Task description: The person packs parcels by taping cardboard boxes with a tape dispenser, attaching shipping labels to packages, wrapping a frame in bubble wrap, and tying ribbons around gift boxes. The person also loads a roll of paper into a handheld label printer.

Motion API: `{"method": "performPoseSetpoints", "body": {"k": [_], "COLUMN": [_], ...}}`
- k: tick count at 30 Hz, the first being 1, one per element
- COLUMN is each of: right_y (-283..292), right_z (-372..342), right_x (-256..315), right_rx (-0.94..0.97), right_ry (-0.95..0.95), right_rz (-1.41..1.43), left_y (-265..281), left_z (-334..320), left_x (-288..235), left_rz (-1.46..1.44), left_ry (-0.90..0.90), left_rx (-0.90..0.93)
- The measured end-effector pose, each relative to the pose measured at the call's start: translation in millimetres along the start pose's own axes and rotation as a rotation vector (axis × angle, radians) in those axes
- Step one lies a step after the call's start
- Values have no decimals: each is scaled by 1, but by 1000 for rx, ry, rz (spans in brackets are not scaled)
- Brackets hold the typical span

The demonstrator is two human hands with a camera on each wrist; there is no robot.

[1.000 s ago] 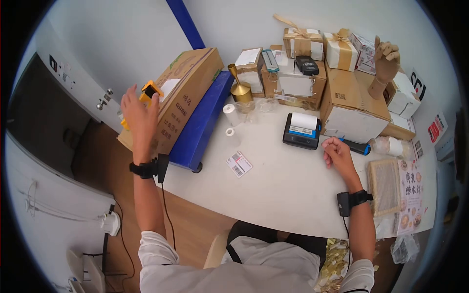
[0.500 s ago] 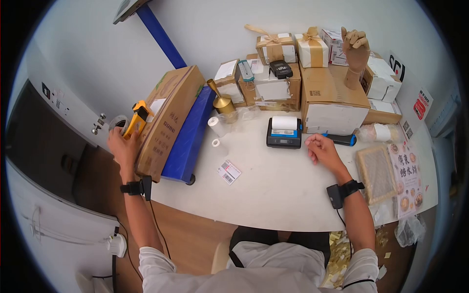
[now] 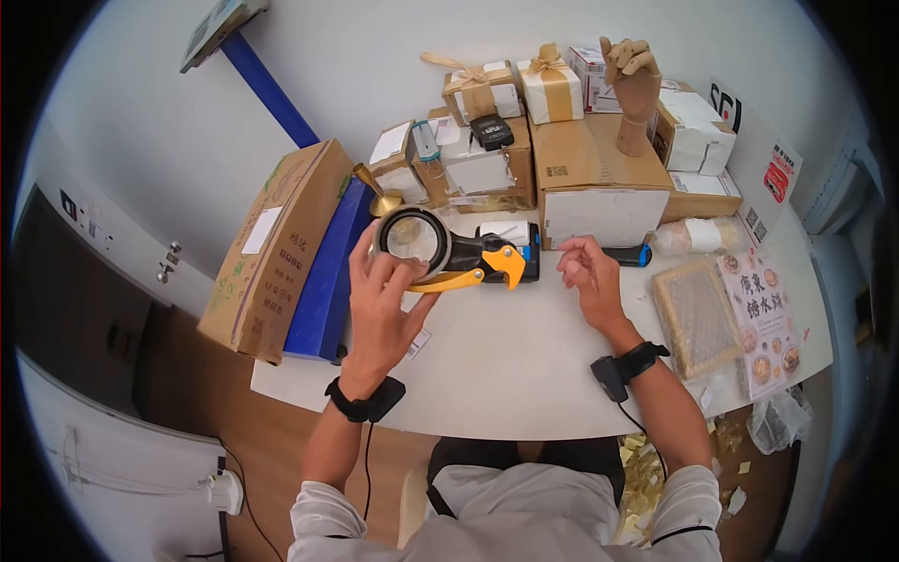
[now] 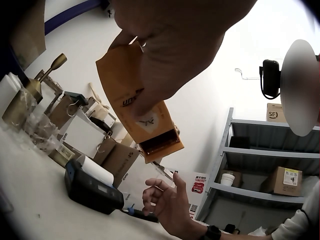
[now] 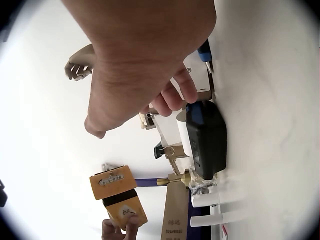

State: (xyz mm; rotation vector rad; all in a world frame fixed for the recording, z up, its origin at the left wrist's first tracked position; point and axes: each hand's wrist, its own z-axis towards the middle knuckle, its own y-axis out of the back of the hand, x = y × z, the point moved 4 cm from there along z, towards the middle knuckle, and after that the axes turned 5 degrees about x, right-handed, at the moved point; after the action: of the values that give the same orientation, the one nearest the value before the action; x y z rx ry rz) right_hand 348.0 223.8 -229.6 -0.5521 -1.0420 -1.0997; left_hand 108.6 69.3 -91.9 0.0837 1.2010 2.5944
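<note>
My left hand (image 3: pixel 379 314) grips a yellow and black tape dispenser (image 3: pixel 502 266) fitted with a roll of clear tape. In the head view the dispenser is raised over the table, and its cutter end overlaps the label printer (image 3: pixel 531 262). From the left wrist its yellow side (image 4: pixel 117 82) shows under the fingers. Right of the printer, my right hand (image 3: pixel 596 288) hovers with loosely bent fingers and holds nothing. A printed shipping label (image 3: pixel 419 345) lies on the table, partly hidden behind the left hand.
On the left a long carton (image 3: pixel 272 251) lies on a blue scale (image 3: pixel 316 314). Boxes (image 3: pixel 599 214) and a wooden hand model (image 3: pixel 637 98) line the back. A blue-handled tool (image 3: pixel 642 255), a padded parcel (image 3: pixel 695 314) and a printed sheet (image 3: pixel 760 323) lie to the right.
My left hand has taken the tape dispenser off the long carton and carried it right, over the table. The right hand stays near the printer. The head view has turned.
</note>
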Motion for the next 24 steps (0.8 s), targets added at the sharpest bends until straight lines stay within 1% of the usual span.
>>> {"method": "performPoseSetpoints", "body": {"k": [1, 3, 5, 6, 7, 9, 11, 12, 14, 15, 17, 18, 19, 20, 21, 23, 24], "right_y": [1, -1, -1, -1, 1, 5, 6, 6, -5, -7, -22, -29, -37, -39, -38, -39, -38], "right_z": [-1, -1, -1, 0, -1, 1, 1, -1, -3, -4, -9, -12, -15, -16, -16, -14, -13], "right_x": [3, 10, 10, 14, 15, 4, -2, -3, -1, 4, 11, 10, 8, 5, 1, -11, -13], "right_rx": [-14, -25, -20, -38, -53, -49, 21, 10, 82, 69, 283, 271, 218, 166, 161, 222, 246], "right_ry": [-6, 103, 97, 128, 158, 126, 73, 66, 106, 93, 33, 21, 14, 12, 8, -210, -235], "right_rz": [-4, 29, 12, 24, 35, 76, 156, 146, 148, 130, 30, 17, 145, 275, 266, 421, 450], "left_y": [-13, -31, -49, -53, -55, -58, -59, -61, -63, -67, -73, -76, -81, -85, -90, -97, -98], "left_z": [-1, -4, -9, -9, -9, -9, -9, -9, -10, -9, -10, -9, -9, -10, -12, -13, -12], "left_x": [-6, -20, -25, -27, -29, -33, -30, -33, -32, -35, -42, -48, -51, -55, -59, -62, -63], "left_rz": [-28, -17, -45, -49, -75, -102, -210, -225, -298, -323, -301, -252, -269, -225, -178, -162, -168], "left_ry": [-41, -88, -131, -139, -124, -108, 14, 8, 132, 127, 167, 123, 119, 81, 44, 52, 52], "left_rx": [25, 52, 54, 60, 60, 61, -26, -22, -74, -68, -98, -96, -94, -77, -62, -66, -63]}}
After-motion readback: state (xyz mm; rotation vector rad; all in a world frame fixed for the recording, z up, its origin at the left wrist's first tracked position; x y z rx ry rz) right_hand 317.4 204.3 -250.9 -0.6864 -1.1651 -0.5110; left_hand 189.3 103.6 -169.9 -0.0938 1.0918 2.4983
